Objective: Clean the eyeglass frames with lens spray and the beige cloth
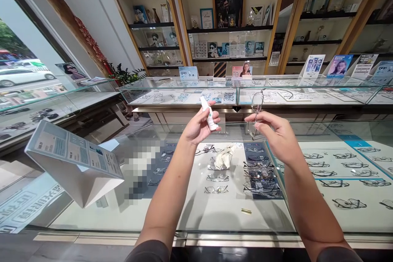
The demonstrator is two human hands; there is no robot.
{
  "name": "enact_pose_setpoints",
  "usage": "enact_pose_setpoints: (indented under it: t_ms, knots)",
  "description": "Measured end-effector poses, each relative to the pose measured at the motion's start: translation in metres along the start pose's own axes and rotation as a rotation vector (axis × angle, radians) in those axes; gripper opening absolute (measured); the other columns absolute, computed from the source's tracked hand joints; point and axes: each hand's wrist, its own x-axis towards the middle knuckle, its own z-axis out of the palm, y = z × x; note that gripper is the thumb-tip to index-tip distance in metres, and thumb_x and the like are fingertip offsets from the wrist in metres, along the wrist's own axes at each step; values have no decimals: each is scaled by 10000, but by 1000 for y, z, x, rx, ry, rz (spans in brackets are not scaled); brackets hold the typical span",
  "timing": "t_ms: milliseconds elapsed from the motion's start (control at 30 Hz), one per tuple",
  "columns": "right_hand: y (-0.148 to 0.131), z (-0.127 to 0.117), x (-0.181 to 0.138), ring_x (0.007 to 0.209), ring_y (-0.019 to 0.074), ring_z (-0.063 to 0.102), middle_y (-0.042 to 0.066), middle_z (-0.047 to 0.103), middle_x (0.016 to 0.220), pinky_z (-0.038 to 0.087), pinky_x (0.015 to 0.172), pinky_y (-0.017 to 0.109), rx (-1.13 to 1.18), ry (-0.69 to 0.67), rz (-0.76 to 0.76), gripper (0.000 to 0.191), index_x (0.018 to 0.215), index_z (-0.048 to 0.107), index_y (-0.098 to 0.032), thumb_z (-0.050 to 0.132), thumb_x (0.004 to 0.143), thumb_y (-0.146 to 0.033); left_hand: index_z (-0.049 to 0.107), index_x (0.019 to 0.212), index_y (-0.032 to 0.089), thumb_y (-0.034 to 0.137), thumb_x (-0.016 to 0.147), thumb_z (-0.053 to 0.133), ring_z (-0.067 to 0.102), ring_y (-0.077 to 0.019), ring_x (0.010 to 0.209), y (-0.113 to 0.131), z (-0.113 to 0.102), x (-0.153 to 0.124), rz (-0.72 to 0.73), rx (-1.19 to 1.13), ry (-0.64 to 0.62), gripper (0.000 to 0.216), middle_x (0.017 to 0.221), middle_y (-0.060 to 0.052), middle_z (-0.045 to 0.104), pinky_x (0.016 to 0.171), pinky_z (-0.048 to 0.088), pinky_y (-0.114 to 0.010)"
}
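A small white spray bottle (208, 114) with its nozzle tilted up to the left is gripped in my left hand (199, 125). My right hand (278, 133) pinches a thin-rimmed pair of eyeglasses (258, 102) near the bridge, holding it upright on edge with one lens above the fingers and the other below. Both hands are raised over the glass display counter (190, 217), a short distance apart. Below and between them, a crumpled cream cloth (225, 156) lies on the counter, partly over some displayed glasses.
Rows of eyeglasses, such as this black pair (260, 188), show in the counter. A folded price sign (75, 159) stands at the left. Farther back are another glass showcase (184, 96) and wooden shelves (230, 28). A small gold-coloured piece (246, 211) lies near the front.
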Motion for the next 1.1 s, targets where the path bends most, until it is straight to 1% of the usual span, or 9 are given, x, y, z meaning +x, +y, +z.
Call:
enact_pose_setpoints:
  t_ms: [67, 100, 167, 233, 333, 500, 600, 733, 1100]
  knots:
    - [1, 3, 1, 971, 219, 684, 37, 806, 1102, 505, 897, 416, 25, -21, 5, 229, 1030, 807, -256, 592, 952, -257, 641, 971, 222, 571, 901, 719, 461, -122, 583, 6, 18, -11, -50, -107, -98, 365, 679, 35, 430, 534, 468, -270]
    - [2, 5, 1, 977, 219, 682, 39, 805, 1101, 503, 902, 415, 43, -36, 13, 228, 1023, 808, -254, 592, 951, -259, 603, 818, 206, 700, 901, 652, 403, -113, 532, 7, 24, -15, -72, -120, -119, 504, 619, 43, 366, 502, 432, -272]
    - [4, 10, 2, 988, 217, 679, 39, 805, 1106, 501, 908, 411, 88, -79, 38, 230, 1010, 808, -251, 588, 945, -257, 444, 605, 216, 924, 867, 454, 298, -96, 447, 5, 34, -18, -97, -91, -121, 755, 522, 55, 259, 457, 368, -281]
    - [5, 17, 2, 981, 213, 674, 35, 802, 1093, 501, 898, 402, 135, -135, 65, 230, 997, 808, -251, 585, 939, -256, 331, 524, 233, 1016, 831, 284, 223, -86, 385, 0, 39, -18, -90, -19, -92, 843, 447, 60, 182, 427, 300, -284]
    - [7, 29, 3, 951, 209, 670, 30, 791, 1032, 508, 874, 388, 208, -209, 91, 230, 990, 813, -251, 593, 930, -269, 318, 489, 244, 1015, 837, 221, 200, -86, 340, -11, 42, -15, 2, 138, -8, 851, 388, 53, 190, 414, 234, -287]
    - [11, 51, 5, 1028, 213, 695, 26, 792, 1025, 521, 962, 392, 404, -307, 120, 232, 968, 825, -259, 604, 899, -251, 460, 469, 226, 922, 857, 450, 306, -101, 389, -27, 38, -12, 337, 525, 264, 797, 403, 18, 339, 444, 215, -298]
    - [12, 57, 4, 1020, 208, 696, 25, 787, 1023, 522, 961, 390, 461, -350, 137, 254, 981, 831, -266, 590, 904, -236, 481, 456, 213, 855, 894, 481, 381, -114, 451, -30, 33, -13, 445, 715, 334, 777, 446, -8, 413, 477, 240, -311]
    - [11, 58, 2, 999, 208, 694, 25, 783, 994, 522, 945, 385, 481, -370, 145, 252, 980, 835, -265, 597, 905, -230, 463, 470, 215, 828, 919, 463, 405, -125, 478, -33, 27, -12, 431, 818, 307, 759, 465, -12, 447, 499, 269, -318]
    - [10, 59, -1, 978, 204, 675, 28, 775, 967, 512, 938, 374, 486, -414, 165, 251, 980, 834, -248, 599, 900, -206, 466, 516, 211, 793, 937, 464, 405, -124, 492, -33, 19, -9, 405, 851, 267, 718, 491, 4, 448, 518, 283, -315]
